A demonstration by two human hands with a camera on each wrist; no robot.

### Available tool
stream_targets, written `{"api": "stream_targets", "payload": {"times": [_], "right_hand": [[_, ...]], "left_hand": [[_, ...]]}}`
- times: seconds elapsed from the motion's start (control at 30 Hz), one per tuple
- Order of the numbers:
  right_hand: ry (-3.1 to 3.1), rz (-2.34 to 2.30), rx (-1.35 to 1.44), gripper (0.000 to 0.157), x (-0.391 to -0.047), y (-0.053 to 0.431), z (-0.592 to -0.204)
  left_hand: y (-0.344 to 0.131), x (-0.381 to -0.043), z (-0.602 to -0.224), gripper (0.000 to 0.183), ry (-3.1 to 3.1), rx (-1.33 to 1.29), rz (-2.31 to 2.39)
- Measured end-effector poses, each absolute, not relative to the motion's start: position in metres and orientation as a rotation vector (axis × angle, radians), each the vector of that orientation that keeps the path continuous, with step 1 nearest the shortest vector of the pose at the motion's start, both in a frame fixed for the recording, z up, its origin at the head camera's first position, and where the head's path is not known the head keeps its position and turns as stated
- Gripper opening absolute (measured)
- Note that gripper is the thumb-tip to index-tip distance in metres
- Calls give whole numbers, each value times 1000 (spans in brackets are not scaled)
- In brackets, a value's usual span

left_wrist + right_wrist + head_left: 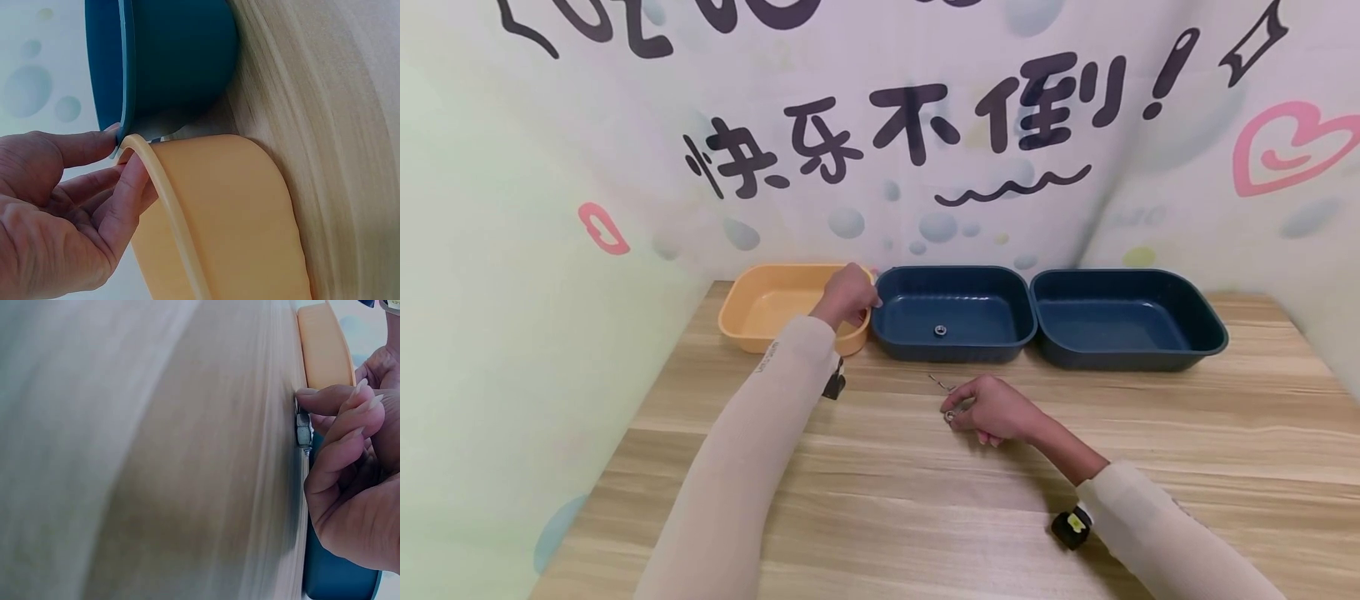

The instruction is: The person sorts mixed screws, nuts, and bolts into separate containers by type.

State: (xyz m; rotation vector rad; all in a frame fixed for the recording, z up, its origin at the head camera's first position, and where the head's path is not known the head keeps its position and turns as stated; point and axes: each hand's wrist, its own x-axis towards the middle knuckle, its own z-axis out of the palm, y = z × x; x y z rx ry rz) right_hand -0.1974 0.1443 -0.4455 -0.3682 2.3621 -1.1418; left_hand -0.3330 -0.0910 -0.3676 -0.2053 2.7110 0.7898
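My left hand (850, 293) grips the place where two tubs meet. In the left wrist view its thumb lies on the rim of the middle blue tub (181, 62), while its fingers hook inside the rim of the light-orange tub (231, 200). Low over the table, my right hand (996, 408) pinches a small metal nut (950, 416) between thumb and forefinger. The right wrist view shows the nut (304, 430) from the side, close to the tabletop. Just beyond these fingertips lies a thin metal piece, like a small screw (937, 382). Another nut (940, 331) sits inside the middle blue tub.
A second blue tub (1127, 360) stands to the right, so the three tubs form a row at the back of the wooden table (880, 517). Behind them hangs a printed cloth (820, 225). Each wrist wears a small black camera (1070, 528).
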Motion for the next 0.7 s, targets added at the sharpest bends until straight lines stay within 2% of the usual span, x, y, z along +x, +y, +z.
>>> {"api": "stream_targets", "payload": {"times": [0.7], "right_hand": [[2377,-1108,-358,16,-201,140,-437]], "left_hand": [[-93,-332,-368,18,2717,-203,811]]}}
